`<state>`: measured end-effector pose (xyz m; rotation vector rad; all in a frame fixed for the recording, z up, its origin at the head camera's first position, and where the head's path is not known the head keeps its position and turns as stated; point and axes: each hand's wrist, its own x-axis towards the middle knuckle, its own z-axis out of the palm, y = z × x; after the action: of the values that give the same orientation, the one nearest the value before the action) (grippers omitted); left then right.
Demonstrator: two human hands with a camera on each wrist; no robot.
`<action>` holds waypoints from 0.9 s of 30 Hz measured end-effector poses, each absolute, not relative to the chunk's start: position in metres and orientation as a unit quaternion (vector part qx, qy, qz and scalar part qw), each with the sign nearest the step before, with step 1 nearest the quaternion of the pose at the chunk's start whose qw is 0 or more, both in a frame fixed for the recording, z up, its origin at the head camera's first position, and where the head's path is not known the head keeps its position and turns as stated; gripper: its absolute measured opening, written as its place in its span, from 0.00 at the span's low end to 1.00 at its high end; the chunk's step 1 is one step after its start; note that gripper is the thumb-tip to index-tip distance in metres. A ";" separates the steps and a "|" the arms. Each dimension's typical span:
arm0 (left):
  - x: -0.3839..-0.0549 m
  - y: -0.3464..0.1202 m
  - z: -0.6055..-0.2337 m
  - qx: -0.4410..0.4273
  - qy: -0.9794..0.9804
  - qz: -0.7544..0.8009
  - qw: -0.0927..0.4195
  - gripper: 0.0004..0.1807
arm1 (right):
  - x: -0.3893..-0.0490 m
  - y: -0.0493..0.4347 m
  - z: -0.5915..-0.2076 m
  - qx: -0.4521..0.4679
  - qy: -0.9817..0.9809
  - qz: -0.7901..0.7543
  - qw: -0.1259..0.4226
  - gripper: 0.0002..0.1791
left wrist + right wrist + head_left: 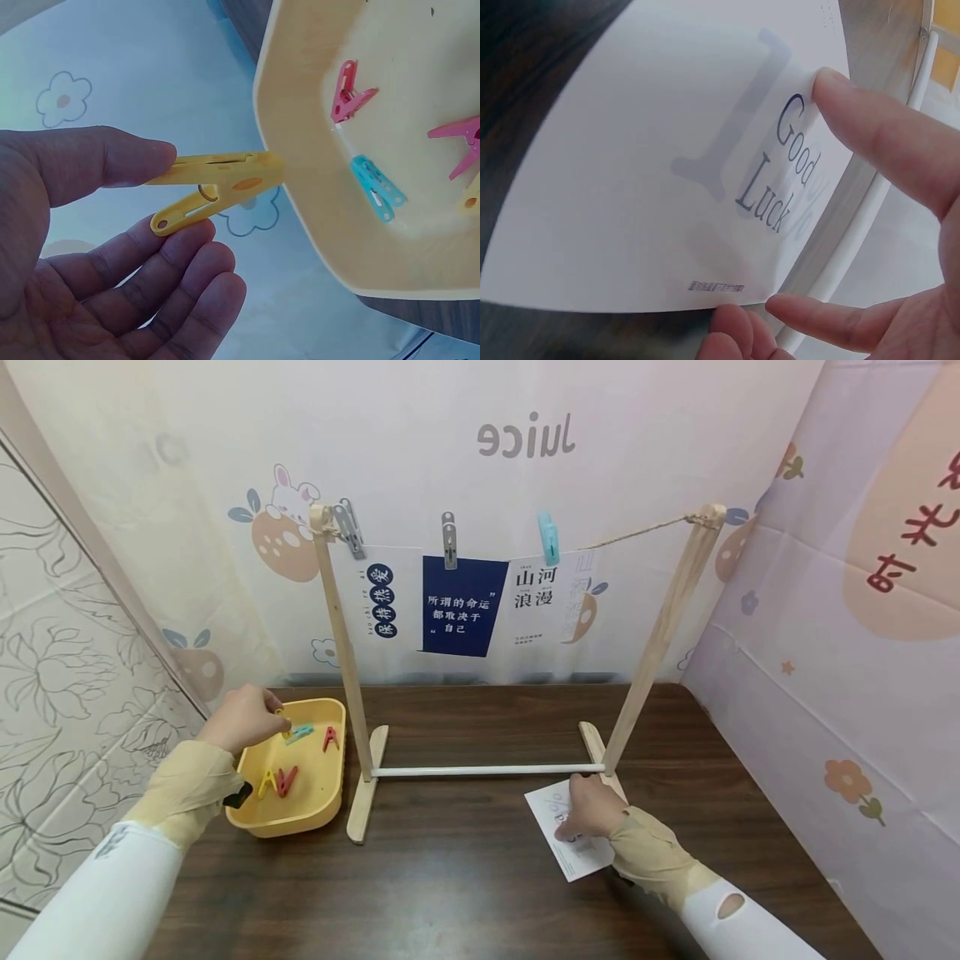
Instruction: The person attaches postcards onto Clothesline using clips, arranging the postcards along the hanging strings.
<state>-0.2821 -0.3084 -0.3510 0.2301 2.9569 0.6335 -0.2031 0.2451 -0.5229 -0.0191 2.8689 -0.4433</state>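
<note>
My left hand point(242, 720) is over the yellow tray point(288, 828) and pinches a yellow clothespin point(225, 187) by its handles, between thumb and fingertips. Inside the tray lie a teal clothespin point(299, 734), a red clothespin point(330, 739), a yellow clothespin point(267, 783) and a pinkish-red clothespin point(287, 782). At the right foot of the wooden stand, my right hand point(596, 806) holds a white card point(630, 187) printed "Good Luck", thumb on one edge and fingers at another. The card bows slightly in the right wrist view.
A rope point(637, 532) runs between two wooden posts point(343, 652). From it hang a white card point(401, 610), a navy card point(461, 643) and another white card point(536, 622), with grey and blue clothespins. A white bar point(487, 771) joins the posts low down. Printed cloth point(637, 427) backs the table.
</note>
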 end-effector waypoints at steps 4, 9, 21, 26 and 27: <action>-0.280 -0.307 -0.347 0.074 0.973 0.212 0.055 0.28 | -0.194 0.236 -0.501 0.002 0.978 -0.169 0.122 0.43; -0.277 -0.307 -0.346 0.077 0.973 0.210 0.051 0.28 | -0.183 0.226 -0.474 0.007 0.971 -0.201 0.132 0.44; -0.270 -0.311 -0.335 0.084 0.973 0.213 0.039 0.25 | -0.189 0.233 -0.488 0.026 0.976 -0.176 0.124 0.51; -0.268 -0.309 -0.328 0.097 0.972 0.211 0.023 0.23 | -0.178 0.223 -0.469 0.026 0.973 -0.194 0.120 0.59; -0.267 -0.308 -0.326 0.100 0.972 0.212 0.020 0.22 | -0.178 0.222 -0.468 0.024 0.973 -0.199 0.117 0.60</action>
<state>-0.2667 -0.3077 -0.3262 0.3107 3.0153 0.6572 -0.1779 0.2223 -0.4682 0.0699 2.8465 -0.5813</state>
